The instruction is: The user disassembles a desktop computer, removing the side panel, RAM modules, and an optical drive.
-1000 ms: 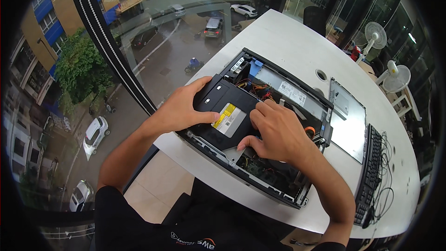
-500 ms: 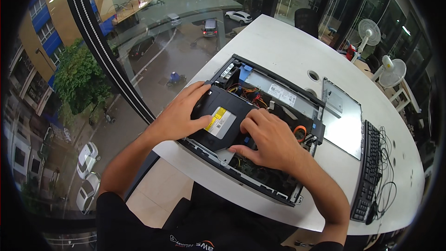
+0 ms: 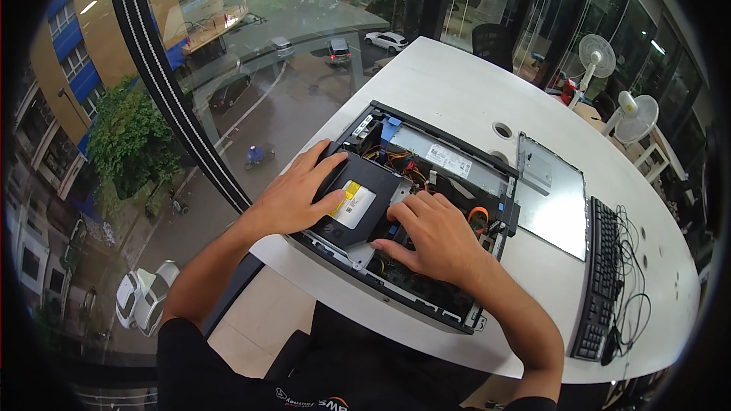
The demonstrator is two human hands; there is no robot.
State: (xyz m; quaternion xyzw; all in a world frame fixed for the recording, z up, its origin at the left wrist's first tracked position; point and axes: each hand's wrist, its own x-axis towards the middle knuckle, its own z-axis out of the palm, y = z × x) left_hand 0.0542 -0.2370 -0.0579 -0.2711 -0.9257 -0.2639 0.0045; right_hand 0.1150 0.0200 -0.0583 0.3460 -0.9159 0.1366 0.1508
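An open black desktop computer case (image 3: 426, 137) lies flat on the white table (image 3: 457, 84). Inside it sits a black optical drive (image 3: 365, 190) with a yellow-and-white label. My left hand (image 3: 297, 194) rests flat on the drive's left end, fingers spread over its top and edge. My right hand (image 3: 434, 236) presses down just right of the drive, fingertips at its right edge, covering the parts beneath. Orange and coloured cables (image 3: 403, 161) and a silver power supply (image 3: 449, 158) show behind the hands.
The case's removed side panel (image 3: 552, 198) lies flat to the right. A black keyboard (image 3: 598, 281) with tangled cables (image 3: 632, 312) is further right. Two white fans (image 3: 617, 99) stand at the back. A glass wall on the left overlooks a street.
Both hands stay on the drive; my right hand has slid slightly toward the drive's right edge. The view has shifted a little with my head.
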